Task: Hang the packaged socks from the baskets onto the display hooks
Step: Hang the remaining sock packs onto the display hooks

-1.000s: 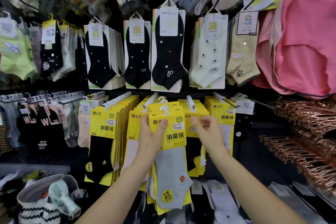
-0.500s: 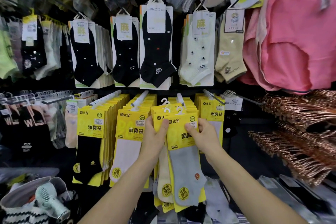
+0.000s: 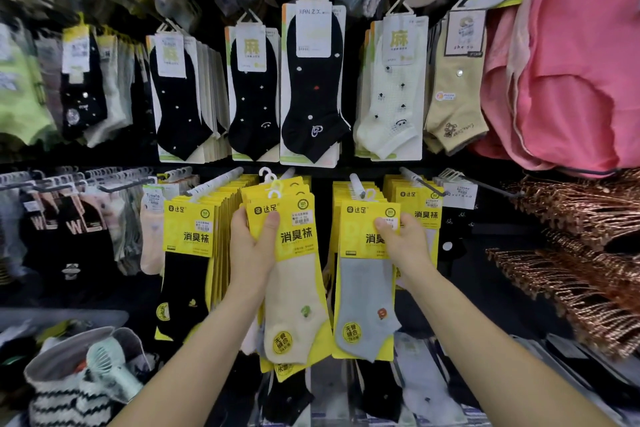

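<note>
Packaged socks [image 3: 294, 288] are in both hands, in front of the lower row of the wall. I count two packs that I can name. One is a cream pack, first of a fanned bunch that my left hand [image 3: 254, 248] grips, with the thumb on the yellow card and the fingers behind. I see two white loops [image 3: 273, 185] above this bunch; how many packs lie behind I cannot tell. The other is a grey pack [image 3: 367, 288]. My right hand [image 3: 407, 246] pinches it at the upper right edge of its card, thumb in front. It lies against the stack behind it, but whether its loop sits on the prong I cannot tell.

I count three white display hooks [image 3: 356, 184] that stick out over the yellow stacks. The stack with black socks [image 3: 185, 263] hangs just to the left of my left hand.

Between the cream pack and the grey pack there is one dark narrow gap, and the two packs do not touch. Above hang five fronts of carded socks [image 3: 313, 80]: three black, one white, one beige. Copper hangers [image 3: 588, 253] crowd the right side, and pink garments [image 3: 571, 62] hang above them. One striped bag [image 3: 62, 399] with a mint fan [image 3: 107, 367] stands at the lower left.
</note>
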